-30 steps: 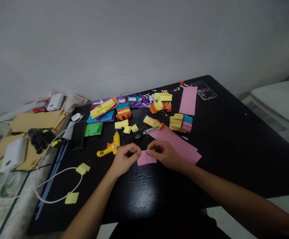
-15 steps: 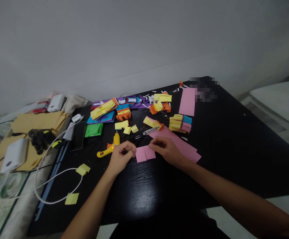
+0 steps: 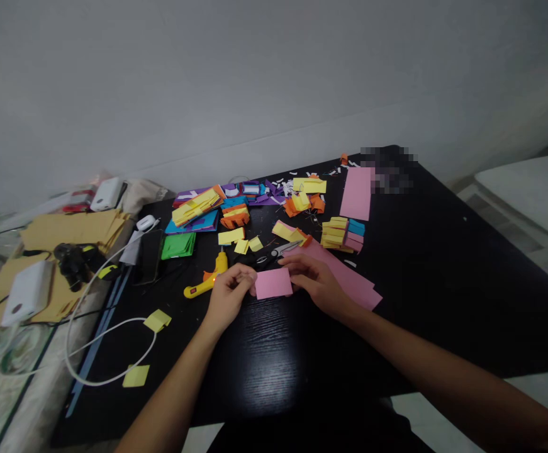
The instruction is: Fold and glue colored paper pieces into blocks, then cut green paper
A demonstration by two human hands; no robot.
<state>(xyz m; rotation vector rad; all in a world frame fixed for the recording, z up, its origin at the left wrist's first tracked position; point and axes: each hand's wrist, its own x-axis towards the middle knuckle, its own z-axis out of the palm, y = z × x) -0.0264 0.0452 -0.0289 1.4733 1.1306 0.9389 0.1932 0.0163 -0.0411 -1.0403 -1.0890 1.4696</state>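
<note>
Between my hands is a small pink paper rectangle [image 3: 274, 284], its plain side showing and its long edge running left to right. My left hand [image 3: 232, 288] pinches the paper's left end. At the right end, my right hand [image 3: 312, 281] grips it between thumb and fingers, some of them hidden behind it. Scissors [image 3: 278, 251] lie just beyond the paper on the black table [image 3: 419, 302]. A yellow glue gun [image 3: 212, 277] rests beside my left hand. Larger pink sheets [image 3: 344, 277] lie partly under my right hand and forearm.
Folded yellow papers [image 3: 334, 234], a green paper stack [image 3: 178, 245] and paper scraps [image 3: 278, 190] spread across the back. A white cable [image 3: 108, 384] loops at left near a phone [image 3: 148, 257]. Brown envelopes [image 3: 75, 233] and a white power bank [image 3: 27, 293] lie further left.
The pink paper has turned from a side with a seam down its middle to a plain side. My right fingers have shifted from its top edge to its right end.
</note>
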